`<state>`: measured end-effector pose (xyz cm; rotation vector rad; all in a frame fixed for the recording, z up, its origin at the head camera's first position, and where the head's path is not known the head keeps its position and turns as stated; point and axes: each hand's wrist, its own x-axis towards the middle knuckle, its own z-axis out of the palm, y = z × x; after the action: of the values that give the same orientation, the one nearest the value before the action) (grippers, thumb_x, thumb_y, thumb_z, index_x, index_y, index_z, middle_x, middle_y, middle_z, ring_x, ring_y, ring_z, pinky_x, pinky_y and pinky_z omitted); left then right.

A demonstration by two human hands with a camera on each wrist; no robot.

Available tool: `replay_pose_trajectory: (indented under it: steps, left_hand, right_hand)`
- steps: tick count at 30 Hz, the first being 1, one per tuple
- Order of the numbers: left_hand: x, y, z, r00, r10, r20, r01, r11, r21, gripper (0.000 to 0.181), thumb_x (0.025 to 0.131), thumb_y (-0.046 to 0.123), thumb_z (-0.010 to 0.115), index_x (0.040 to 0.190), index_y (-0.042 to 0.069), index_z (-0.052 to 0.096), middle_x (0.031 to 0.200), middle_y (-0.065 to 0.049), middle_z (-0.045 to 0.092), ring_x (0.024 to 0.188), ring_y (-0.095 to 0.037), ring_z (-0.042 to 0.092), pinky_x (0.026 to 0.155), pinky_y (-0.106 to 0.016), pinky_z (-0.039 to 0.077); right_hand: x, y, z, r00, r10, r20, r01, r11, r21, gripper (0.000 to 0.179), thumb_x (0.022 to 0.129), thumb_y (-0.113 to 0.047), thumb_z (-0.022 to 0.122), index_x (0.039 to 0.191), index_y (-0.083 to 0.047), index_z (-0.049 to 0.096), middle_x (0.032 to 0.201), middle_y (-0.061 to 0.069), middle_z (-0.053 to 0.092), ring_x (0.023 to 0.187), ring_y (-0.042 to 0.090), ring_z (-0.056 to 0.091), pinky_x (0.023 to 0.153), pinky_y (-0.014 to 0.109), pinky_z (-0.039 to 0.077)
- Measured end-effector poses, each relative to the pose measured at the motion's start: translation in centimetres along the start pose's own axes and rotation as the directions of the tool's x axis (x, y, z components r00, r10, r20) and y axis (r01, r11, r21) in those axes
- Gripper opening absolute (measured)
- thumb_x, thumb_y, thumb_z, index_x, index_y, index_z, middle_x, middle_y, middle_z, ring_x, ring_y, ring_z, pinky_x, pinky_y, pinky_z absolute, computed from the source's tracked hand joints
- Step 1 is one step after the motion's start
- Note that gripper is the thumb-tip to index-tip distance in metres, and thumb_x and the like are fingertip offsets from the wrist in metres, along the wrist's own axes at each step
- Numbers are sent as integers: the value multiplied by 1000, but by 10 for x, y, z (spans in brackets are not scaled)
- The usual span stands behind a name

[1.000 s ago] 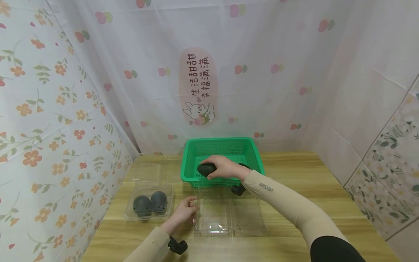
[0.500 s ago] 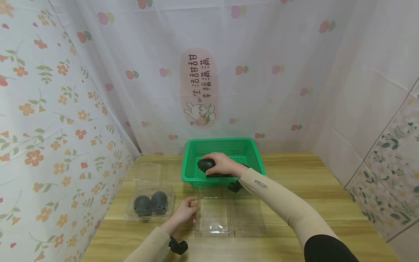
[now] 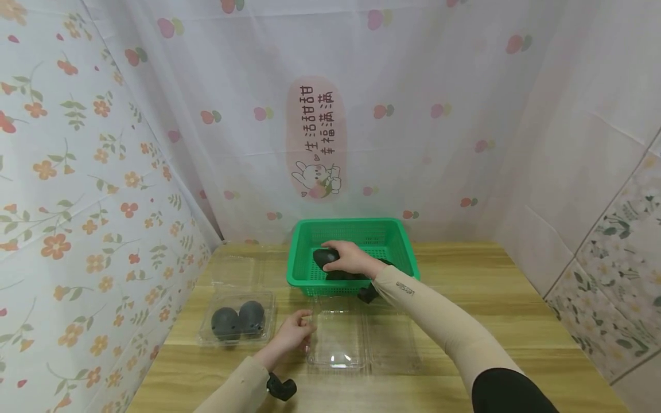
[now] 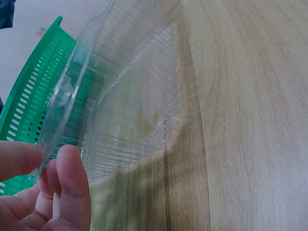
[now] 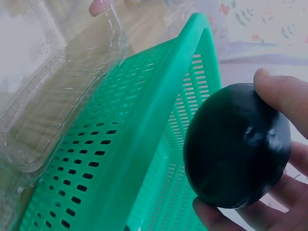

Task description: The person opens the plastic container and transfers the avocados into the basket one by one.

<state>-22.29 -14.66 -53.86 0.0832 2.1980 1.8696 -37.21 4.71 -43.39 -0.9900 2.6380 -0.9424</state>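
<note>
My right hand grips a dark, egg-shaped avocado over the green perforated basket. Thumb and fingers wrap its sides in the right wrist view. Below that hand, more dark shapes show inside the basket, partly hidden. My left hand pinches the left rim of an unfolded clear plastic clamshell box, which lies in front of the basket. In the left wrist view the thumb and fingertips meet at the box's edge.
On the left, a second clear clamshell box holds two dark avocados, its lid folded back. A patterned curtain hangs right behind the basket. Wood-grain table lies to the right.
My right hand has lifted the avocado slightly over the basket, and the forearm has swung a little left. My left hand keeps its hold on the box rim.
</note>
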Motion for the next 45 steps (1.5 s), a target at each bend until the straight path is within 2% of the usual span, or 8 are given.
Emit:
replay_pose_trajectory:
  steps: [12, 20, 27, 36, 45]
  left_hand:
    - [3, -2, -2, 1000, -1, 7, 1, 1000, 7, 53, 93, 2, 56, 137, -17, 35, 71, -2, 49, 53, -11, 50, 47, -27, 50]
    - [4, -3, -2, 1000, 1, 5, -1, 1000, -2, 53, 93, 3, 56, 137, -16, 35, 71, -2, 48, 52, -12, 49, 47, -27, 49]
    - [4, -3, -1, 1000, -6, -4, 6, 1000, -4, 52, 93, 3, 57, 137, -16, 35, 70, -2, 48, 52, -11, 49, 46, -25, 48]
    - [2, -2, -1, 1000, -10, -3, 10, 1000, 7, 52, 94, 5, 57, 137, -16, 35, 71, -2, 49, 52, -13, 50, 47, -29, 49]
    - [4, -3, -2, 1000, -13, -5, 13, 1000, 21, 52, 94, 6, 58, 136, -15, 36, 71, -2, 49, 53, -13, 50, 47, -28, 48]
  right_hand:
    - [12, 6, 12, 999, 45, -29, -45, 999, 20, 61, 89, -30, 70, 141, -8, 48, 128, 12, 57, 107, 25, 58, 84, 38, 50]
    - [19, 6, 20, 996, 76, -36, -75, 997, 29, 61, 90, -32, 69, 141, -6, 47, 128, 12, 58, 109, 25, 58, 87, 39, 49]
    - [24, 5, 29, 996, 85, -13, -84, 996, 26, 61, 90, -32, 69, 140, -3, 48, 134, 14, 54, 118, 29, 54, 94, 43, 47]
    - [27, 5, 40, 995, 97, -19, -95, 994, 54, 58, 91, -30, 68, 139, -3, 49, 132, 15, 55, 114, 29, 56, 91, 43, 48]
    - [28, 4, 46, 992, 123, -7, -122, 992, 44, 60, 92, -30, 67, 140, 0, 47, 135, 17, 53, 120, 32, 52, 97, 45, 45]
